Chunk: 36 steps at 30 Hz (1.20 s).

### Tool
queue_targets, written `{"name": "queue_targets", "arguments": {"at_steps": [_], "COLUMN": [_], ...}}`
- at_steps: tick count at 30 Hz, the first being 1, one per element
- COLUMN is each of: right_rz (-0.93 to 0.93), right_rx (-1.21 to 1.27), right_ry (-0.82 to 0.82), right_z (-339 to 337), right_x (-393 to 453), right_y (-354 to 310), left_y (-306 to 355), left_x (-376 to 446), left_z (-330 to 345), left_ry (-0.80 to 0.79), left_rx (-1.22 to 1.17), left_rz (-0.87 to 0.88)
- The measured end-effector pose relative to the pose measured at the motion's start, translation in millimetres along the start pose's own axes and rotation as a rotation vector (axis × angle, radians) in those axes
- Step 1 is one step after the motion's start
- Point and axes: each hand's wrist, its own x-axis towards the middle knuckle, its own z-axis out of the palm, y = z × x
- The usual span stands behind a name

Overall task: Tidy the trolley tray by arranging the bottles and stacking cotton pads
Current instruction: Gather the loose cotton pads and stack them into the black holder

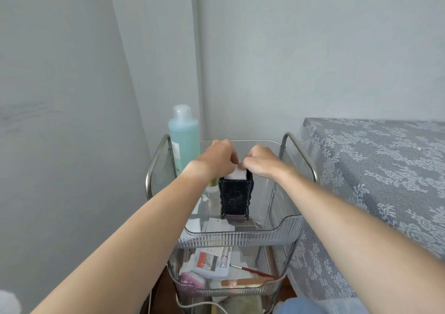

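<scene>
A clear ribbed trolley tray (240,237) holds a black ornate holder (235,196) standing upright in its middle. White cotton pads (237,174) stick out of the holder's top. My left hand (220,157) and my right hand (261,160) meet just above the holder, fingertips pinching the pads from both sides. A tall bottle of blue-green liquid (184,139) with a clear cap stands at the tray's back left corner. A small gold-capped bottle (213,186) is partly hidden behind my left wrist. Loose white pads (193,224) lie at the tray's front left.
A white card (220,224) lies on the tray floor in front of the holder. The lower shelf (228,287) holds a small box, a red brush, a nail file and a pink item. A table under a grey lace cloth (375,181) stands close on the right. Walls close in behind and left.
</scene>
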Motion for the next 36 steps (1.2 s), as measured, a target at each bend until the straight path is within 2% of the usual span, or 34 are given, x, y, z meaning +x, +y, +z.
{"name": "queue_targets", "arguments": {"at_steps": [6, 8, 11, 13, 17, 21, 26, 31, 33, 36], "right_rz": [-0.042, -0.033, 0.007, 0.030, 0.082, 0.078, 0.072, 0.080, 0.088, 0.092], "right_rx": [-0.064, 0.027, 0.074, 0.019, -0.105, -0.140, -0.213, -0.186, -0.181, -0.162], "right_ry": [0.144, 0.160, 0.082, 0.042, -0.043, -0.056, -0.062, -0.076, -0.095, -0.120], "right_z": [11.7, 15.6, 20.1, 25.1, 35.9, 38.6, 37.9, 37.0, 35.4, 32.7], "right_x": [3.5, 6.0, 8.7, 9.7, 7.3, 4.8, 3.4, -0.8, -3.1, -6.3], "right_y": [3.0, 5.0, 8.7, 10.5, 10.2, 10.4, 8.5, 6.8, 4.8, 3.4], "left_y": [-5.8, -10.4, -21.8, -35.4, -50.5, -62.5, -72.4, -70.1, -70.1, -72.1], "left_x": [-0.6, -3.7, -10.8, -13.5, -25.9, -31.9, -36.0, -38.0, -39.1, -35.5], "left_z": [6.6, 1.1, -12.4, -14.6, 6.9, 37.8, 62.7, 58.8, 55.5, 45.1], "left_ry": [0.079, 0.141, 0.288, 0.237, -0.025, -0.131, -0.180, -0.163, -0.141, -0.030], "left_rx": [0.128, 0.049, -0.138, -0.059, 0.267, 0.410, 0.359, 0.512, 0.439, 0.081], "left_rz": [-0.060, -0.104, -0.189, -0.230, -0.271, -0.383, -0.559, -0.491, -0.495, -0.485]}}
